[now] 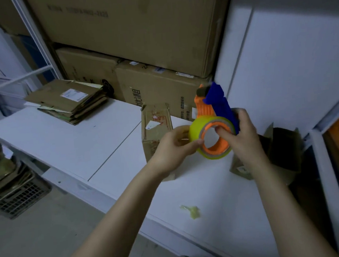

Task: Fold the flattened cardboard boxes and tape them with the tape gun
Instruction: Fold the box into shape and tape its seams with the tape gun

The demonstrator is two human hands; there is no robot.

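Observation:
Both of my hands hold an orange and blue tape gun (213, 104) with a yellow-green tape roll (200, 128) above the white table (64, 140). My right hand (240, 135) grips the gun's blue handle, thumb inside the orange hub. My left hand (176, 146) pinches the roll's left edge. Behind my left hand a folded small cardboard box (156, 127) stands on the table. A stack of flattened cardboard boxes (67, 100) lies at the table's far left. An open cardboard box (284, 149) sits at the right, partly hidden by my right forearm.
Large sealed cartons (132, 29) are stacked against the wall behind the table. A crumpled scrap of tape (191, 209) lies near the table's front edge. A plastic crate (18, 199) with cardboard in it stands on the floor at left. White shelving (329, 156) borders the right.

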